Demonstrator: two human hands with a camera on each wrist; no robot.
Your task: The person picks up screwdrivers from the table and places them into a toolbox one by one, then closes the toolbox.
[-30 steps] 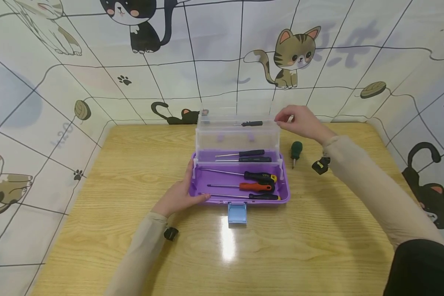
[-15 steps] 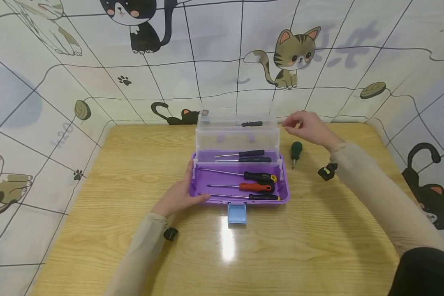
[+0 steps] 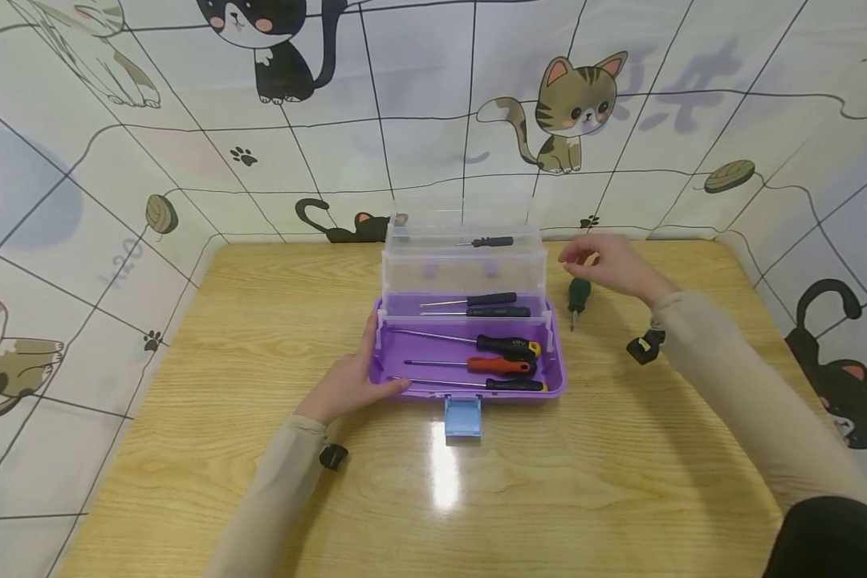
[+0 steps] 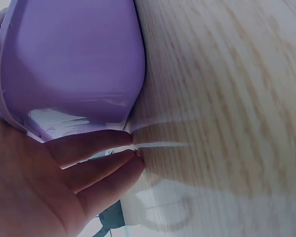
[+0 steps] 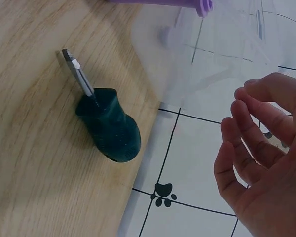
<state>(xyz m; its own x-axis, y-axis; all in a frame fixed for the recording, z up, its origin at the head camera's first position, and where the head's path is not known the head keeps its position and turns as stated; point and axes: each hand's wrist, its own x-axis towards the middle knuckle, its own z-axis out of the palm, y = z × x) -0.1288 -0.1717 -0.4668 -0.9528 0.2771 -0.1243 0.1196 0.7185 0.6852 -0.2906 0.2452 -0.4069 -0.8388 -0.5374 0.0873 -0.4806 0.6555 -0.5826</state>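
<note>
A purple toolbox stands on the table with its clear lid raised. My left hand holds its left front corner, thumb over the front rim and fingers along the side wall. Inside lie an orange-handled screwdriver, a black-and-yellow screwdriver and a long black one. Behind them, seen through clear plastic, are two slim black screwdrivers. A small black screwdriver rests higher, in the lid area. My right hand, fingers loosely bent and empty, hovers above a stubby green screwdriver.
A pale blue latch hangs down at the toolbox's front. The wooden table meets a cat-printed wall covering at its back edge.
My right hand has moved away from the raised lid, rightward and down towards the green screwdriver. My left hand and the toolbox stay where they were.
</note>
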